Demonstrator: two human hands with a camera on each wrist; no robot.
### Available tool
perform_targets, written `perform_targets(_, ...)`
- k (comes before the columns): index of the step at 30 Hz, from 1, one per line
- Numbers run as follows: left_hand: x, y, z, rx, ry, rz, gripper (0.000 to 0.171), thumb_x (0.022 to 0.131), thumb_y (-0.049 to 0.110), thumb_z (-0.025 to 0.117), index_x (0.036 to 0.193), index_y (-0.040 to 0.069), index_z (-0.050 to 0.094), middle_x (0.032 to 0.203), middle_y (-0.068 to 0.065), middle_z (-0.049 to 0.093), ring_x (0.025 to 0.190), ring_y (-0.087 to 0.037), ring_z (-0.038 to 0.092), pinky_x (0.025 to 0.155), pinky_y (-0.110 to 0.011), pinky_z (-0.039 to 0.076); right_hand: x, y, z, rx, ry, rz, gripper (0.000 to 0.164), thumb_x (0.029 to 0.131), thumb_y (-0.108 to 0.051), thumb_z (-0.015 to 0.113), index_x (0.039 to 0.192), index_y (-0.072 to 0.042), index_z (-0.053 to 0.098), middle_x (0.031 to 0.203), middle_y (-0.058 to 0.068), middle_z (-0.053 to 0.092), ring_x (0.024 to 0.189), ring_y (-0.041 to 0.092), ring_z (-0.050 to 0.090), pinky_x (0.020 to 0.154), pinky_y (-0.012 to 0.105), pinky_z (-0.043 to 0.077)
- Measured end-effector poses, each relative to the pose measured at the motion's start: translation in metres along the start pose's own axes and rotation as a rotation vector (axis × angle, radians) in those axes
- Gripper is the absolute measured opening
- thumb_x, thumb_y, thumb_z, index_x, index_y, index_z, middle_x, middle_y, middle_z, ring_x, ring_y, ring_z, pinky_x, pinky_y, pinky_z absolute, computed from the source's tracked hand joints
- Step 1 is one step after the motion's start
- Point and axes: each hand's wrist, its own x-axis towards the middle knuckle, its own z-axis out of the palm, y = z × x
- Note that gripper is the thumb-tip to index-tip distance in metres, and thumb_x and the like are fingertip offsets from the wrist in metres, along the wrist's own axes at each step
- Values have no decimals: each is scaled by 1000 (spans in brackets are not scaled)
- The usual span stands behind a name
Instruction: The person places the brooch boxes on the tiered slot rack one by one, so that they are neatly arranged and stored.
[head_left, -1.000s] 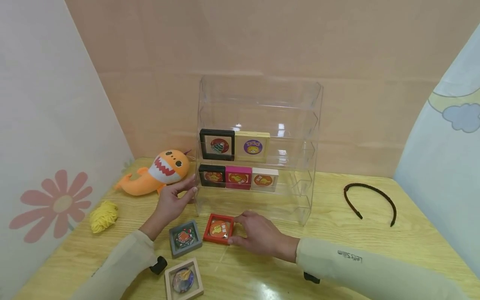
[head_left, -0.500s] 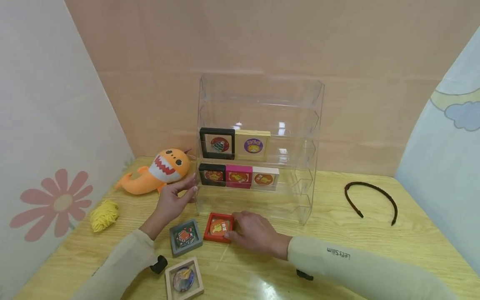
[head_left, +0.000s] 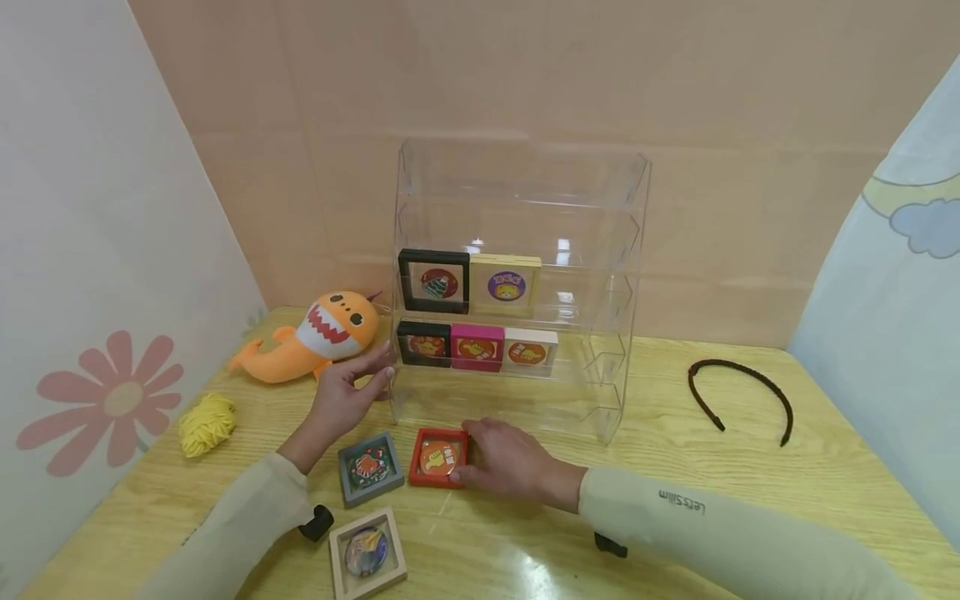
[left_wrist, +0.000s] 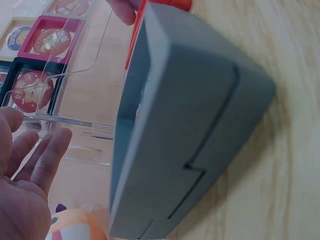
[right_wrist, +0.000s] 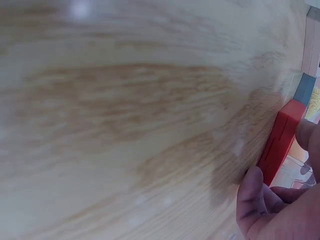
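Observation:
A clear tiered display rack (head_left: 510,404) stands on the wooden table. My left hand (head_left: 343,408) grips its left side panel, the panel's edge between thumb and fingers. My right hand (head_left: 513,460) holds a red square display frame (head_left: 426,477) by its right side, thumb at the near corner and fingers at the far one. This frame lies in front of the rack and has a round orange thumbs-up badge inside. Left of it lies a grey frame (head_left: 348,483), large and close in the left wrist view. Nearer to me is a light wood-coloured frame (head_left: 392,575).
On the rack's tiers stand a black frame (head_left: 433,256), a cream frame (head_left: 480,287), a smaller black frame (head_left: 405,346), a pink frame (head_left: 457,350) and a white frame (head_left: 543,367). An orange shark plush (head_left: 277,362), yellow yarn (head_left: 207,425) and a dark headband (head_left: 738,367) lie around.
My right hand has shifted slightly left and drawn in closer over the red frame's side. The left hand stays on the rack. The head view has tilted a little.

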Motion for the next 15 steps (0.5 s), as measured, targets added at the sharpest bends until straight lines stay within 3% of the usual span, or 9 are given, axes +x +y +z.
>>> perform_targets(5, 0, -2, 0, 1, -1, -14, 39, 90, 0, 63, 128, 1, 58, 111, -20, 65, 90, -9, 64, 59, -34, 58, -3, 4, 0, 26, -30, -38, 70, 88, -48, 63, 134, 3, 49, 119, 12, 57, 105, 22, 56, 90, 35, 50)
perform_targets(15, 0, -4, 1, -15, -2, 2, 39, 90, 0, 62, 128, -2, 57, 112, -22, 64, 90, -12, 65, 60, -34, 58, -11, 8, 0, 150, 1, -44, 63, 85, -46, 68, 128, -3, 51, 122, 11, 56, 110, 22, 54, 93, 36, 47)
